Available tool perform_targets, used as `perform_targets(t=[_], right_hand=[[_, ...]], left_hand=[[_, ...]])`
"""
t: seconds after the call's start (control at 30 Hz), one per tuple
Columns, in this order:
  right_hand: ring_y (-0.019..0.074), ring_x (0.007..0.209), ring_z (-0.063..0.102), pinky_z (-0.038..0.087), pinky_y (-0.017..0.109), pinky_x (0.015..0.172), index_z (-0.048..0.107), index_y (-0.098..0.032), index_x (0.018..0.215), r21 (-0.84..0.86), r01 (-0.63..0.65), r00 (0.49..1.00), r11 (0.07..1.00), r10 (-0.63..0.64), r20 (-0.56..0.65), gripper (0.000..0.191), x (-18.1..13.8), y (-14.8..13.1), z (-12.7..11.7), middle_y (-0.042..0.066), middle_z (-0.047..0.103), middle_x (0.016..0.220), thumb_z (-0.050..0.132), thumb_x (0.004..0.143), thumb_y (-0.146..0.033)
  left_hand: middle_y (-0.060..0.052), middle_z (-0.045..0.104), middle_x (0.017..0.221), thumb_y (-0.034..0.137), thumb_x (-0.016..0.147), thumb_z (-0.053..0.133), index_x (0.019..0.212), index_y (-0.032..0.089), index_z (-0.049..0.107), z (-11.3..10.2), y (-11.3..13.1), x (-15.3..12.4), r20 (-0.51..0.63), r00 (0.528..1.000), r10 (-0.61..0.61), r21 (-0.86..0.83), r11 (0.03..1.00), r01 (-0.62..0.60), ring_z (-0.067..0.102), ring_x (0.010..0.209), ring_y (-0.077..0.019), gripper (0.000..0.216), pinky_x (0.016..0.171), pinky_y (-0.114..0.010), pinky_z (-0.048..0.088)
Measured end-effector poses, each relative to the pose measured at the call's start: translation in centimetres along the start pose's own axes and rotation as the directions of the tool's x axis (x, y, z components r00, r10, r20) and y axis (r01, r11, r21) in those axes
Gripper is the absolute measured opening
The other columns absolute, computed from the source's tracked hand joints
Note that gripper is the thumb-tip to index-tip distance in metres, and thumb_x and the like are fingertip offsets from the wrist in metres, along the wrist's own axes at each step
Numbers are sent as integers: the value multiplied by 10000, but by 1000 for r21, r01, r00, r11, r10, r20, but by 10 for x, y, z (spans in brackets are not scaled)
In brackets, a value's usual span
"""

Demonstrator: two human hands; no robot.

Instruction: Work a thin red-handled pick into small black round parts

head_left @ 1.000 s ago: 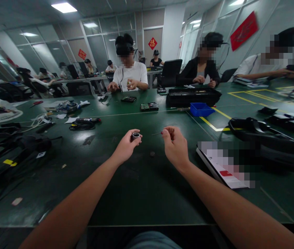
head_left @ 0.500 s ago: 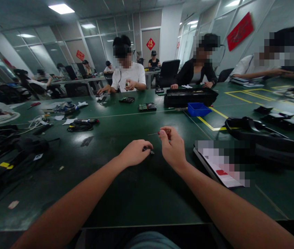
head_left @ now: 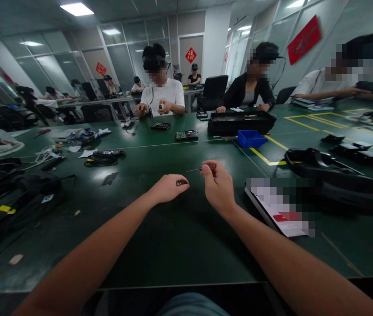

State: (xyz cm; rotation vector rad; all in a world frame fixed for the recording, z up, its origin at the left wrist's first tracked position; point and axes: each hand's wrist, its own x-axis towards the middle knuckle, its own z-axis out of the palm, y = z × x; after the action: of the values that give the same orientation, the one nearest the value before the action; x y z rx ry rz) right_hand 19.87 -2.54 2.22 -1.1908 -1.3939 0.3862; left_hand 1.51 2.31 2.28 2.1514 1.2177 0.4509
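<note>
My right hand (head_left: 218, 186) is closed around the red handle of a thin screwdriver (head_left: 194, 170), whose slim shaft points left, level above the green table (head_left: 173, 250). My left hand (head_left: 167, 188) is curled round a small dark object with a metallic glint (head_left: 181, 183); most of it is hidden by the fingers, so its kind is unclear. The screwdriver's tip is a little above and to the right of this object, apart from it. Both hands are over the middle of the table.
A white booklet-like item (head_left: 278, 210) lies beside my right forearm, with a black headset-like frame (head_left: 334, 180) further right. Ahead are a blue bin (head_left: 252, 138), a black tray (head_left: 219, 129) and a circuit board (head_left: 186, 135). Coiled cable (head_left: 102, 159) lies left. Co-workers sit opposite.
My left hand has shifted slightly up and left, and less of the small dark object shows. My right hand with the screwdriver has hardly moved. A co-worker's hand opposite has risen from the table.
</note>
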Motion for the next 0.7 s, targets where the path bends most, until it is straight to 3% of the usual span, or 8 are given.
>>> perform_targets(t=[0.13,0.27,0.4,0.53,0.7], right_hand=[[227,866,686,507,365,778,627,-216,1049,-9,-5,1000,1000,6,17,243,0,0,0,72,722,937,488,999,-409],[227,870,684,505,365,776,631,-216,1059,-3,-17,999,1000,17,30,252,0,1,-1,74,724,951,491,1001,-418],[225,862,682,503,364,772,628,-211,1058,-4,-20,999,1000,20,35,254,-1,3,0,75,723,950,490,1002,-416],[224,852,684,499,364,772,627,-206,1053,-4,-10,1000,1000,10,26,250,-1,4,2,70,720,925,494,999,-411],[227,854,681,501,361,754,632,-212,1056,-13,-19,999,1000,19,33,258,-1,5,2,70,722,930,496,997,-423]], left_hand=[[-85,710,929,384,863,605,1030,165,717,-26,-20,-9,-97,974,-203,-441,886,141,536,552,-108,298,503,-229,388],[-60,608,821,313,832,572,988,133,684,-59,-43,-29,-198,905,-378,-761,641,101,493,532,-99,263,412,-189,272],[-10,508,730,245,815,554,870,142,595,-96,-67,-61,-242,796,-554,-902,430,25,449,510,-99,124,390,-181,283],[0,494,723,135,793,550,883,135,567,-130,-93,-101,-327,664,-673,-911,412,-31,445,510,-98,91,404,-185,320],[-7,495,699,96,804,473,875,138,598,-164,-125,-154,-489,429,-759,-852,521,-49,446,521,-112,149,444,-185,382]])
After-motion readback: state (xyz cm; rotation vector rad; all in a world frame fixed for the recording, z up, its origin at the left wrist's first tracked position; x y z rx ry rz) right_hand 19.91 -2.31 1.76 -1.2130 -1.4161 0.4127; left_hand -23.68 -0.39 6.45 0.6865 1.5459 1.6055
